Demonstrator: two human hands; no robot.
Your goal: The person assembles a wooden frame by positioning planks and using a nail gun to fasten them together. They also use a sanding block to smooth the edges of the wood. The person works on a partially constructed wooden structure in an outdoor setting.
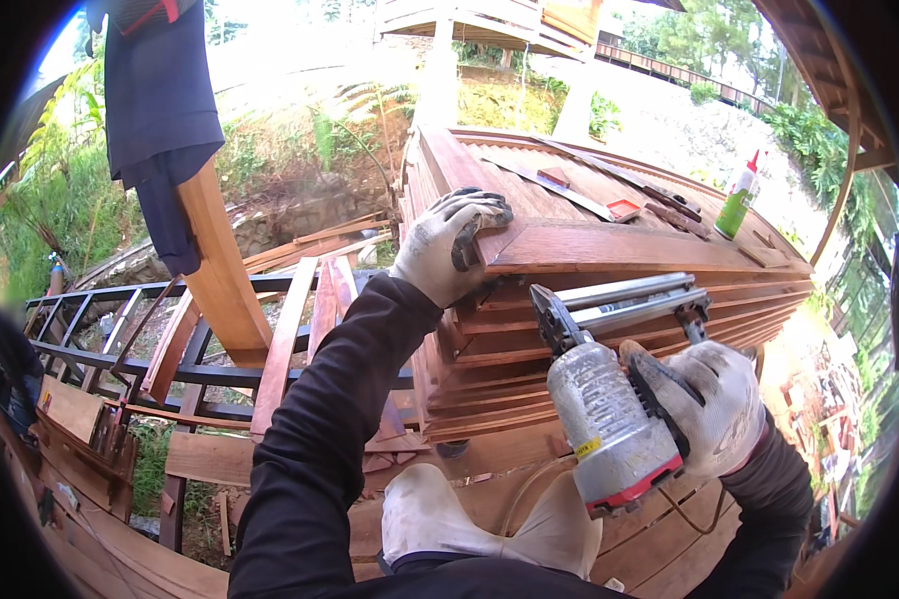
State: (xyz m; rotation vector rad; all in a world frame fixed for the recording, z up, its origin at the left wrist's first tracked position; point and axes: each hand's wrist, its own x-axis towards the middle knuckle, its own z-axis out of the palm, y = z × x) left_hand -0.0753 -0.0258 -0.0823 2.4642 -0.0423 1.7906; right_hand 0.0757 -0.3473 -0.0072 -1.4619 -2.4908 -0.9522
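My left hand [449, 245], in a white work glove, grips the near left corner of the top wooden panel [619, 248] on a tall stack of reddish slatted panels [529, 359]. My right hand [704, 399], also gloved, is shut on the handle of a silver pneumatic nail gun [599, 389]. The gun's nose and long magazine press against the side of the stack just under the top panel.
On the top panel lie a metal ruler [559, 190], a small red block [624, 209], dark strips and a green glue bottle [737, 205]. Loose planks lean on a black metal frame [150, 339] at left. A dark cloth [160, 110] hangs over a post. White boots [469, 524] below.
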